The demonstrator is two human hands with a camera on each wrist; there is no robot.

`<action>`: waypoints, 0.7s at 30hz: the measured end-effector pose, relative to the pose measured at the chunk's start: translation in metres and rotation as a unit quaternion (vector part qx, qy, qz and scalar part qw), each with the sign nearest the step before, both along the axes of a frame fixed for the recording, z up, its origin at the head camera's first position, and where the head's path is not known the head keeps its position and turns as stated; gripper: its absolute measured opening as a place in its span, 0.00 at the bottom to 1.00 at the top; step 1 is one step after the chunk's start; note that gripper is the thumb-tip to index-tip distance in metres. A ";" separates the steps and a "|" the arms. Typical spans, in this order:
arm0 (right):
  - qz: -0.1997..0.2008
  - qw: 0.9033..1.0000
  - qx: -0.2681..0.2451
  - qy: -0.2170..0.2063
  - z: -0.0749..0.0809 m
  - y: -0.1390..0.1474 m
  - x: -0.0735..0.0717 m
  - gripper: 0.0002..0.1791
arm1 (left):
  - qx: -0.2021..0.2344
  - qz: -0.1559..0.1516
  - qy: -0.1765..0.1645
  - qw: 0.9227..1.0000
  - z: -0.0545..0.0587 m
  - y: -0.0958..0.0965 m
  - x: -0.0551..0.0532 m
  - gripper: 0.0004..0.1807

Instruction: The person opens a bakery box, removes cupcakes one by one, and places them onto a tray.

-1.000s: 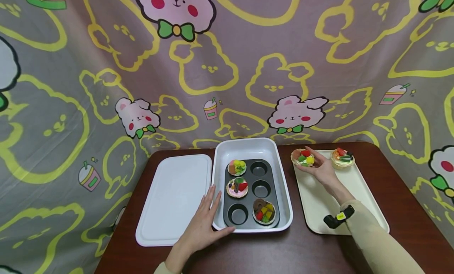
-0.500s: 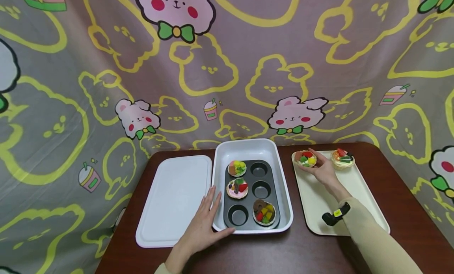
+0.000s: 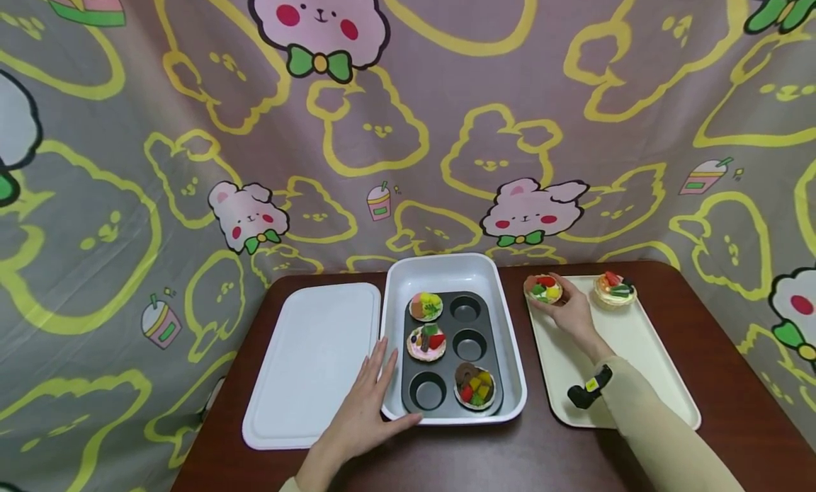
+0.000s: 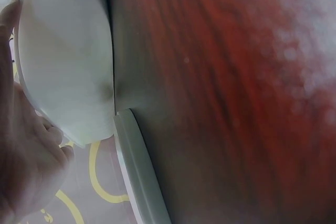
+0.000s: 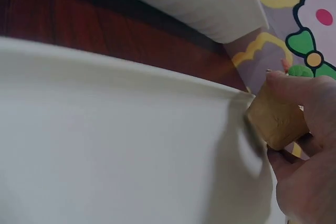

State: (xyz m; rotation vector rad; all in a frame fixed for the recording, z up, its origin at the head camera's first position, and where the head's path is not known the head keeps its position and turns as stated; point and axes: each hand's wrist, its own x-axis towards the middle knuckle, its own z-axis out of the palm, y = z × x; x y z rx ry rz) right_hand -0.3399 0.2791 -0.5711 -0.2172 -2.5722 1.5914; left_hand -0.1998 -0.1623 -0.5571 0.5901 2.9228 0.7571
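At the far left corner of the cream tray [image 3: 637,357], my right hand [image 3: 575,315] pinches a fruit tart [image 3: 542,289] between thumb and fingers. The right wrist view shows the tart's tan crust [image 5: 278,116] tilted close over the tray, its shadow beside it. A second fruit tart [image 3: 614,291] sits to the right of that hand. My left hand [image 3: 363,407] rests with straight fingers at the near left rim of a white basin [image 3: 440,271]. Inside the basin lies a dark muffin pan [image 3: 449,364] holding a yellow-and-green tart [image 3: 426,306], a pink tart [image 3: 426,342] and a chocolate-topped tart [image 3: 474,386].
A white lid [image 3: 315,364] lies flat left of the basin. The pan's bare cups are two at right and one at near left [image 3: 427,391]. A patterned cloth [image 3: 440,124] hangs behind the brown table [image 3: 459,456].
My right hand, with the tart in its fingers, shifts slightly right and then back left over the tray corner. My left hand stays at the basin rim. The head view tips slightly up.
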 end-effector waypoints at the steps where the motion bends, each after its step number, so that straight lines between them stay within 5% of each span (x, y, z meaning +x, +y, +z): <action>1: -0.001 1.000 0.007 0.002 -0.001 -0.001 0.000 0.46 | 0.000 -0.001 0.001 1.000 0.000 0.000 0.000 0.67; 11: 0.011 0.996 0.079 0.034 -0.008 0.001 0.005 0.43 | -0.003 -0.008 0.008 1.000 -0.001 0.000 0.001 0.67; 16: 0.051 0.978 0.198 0.051 -0.011 0.006 0.006 0.46 | -0.006 -0.005 0.009 1.000 -0.001 0.000 0.000 0.66; 21: 0.064 0.957 0.281 0.020 -0.010 0.009 0.007 0.53 | -0.006 -0.001 0.005 1.000 -0.001 0.000 0.000 0.66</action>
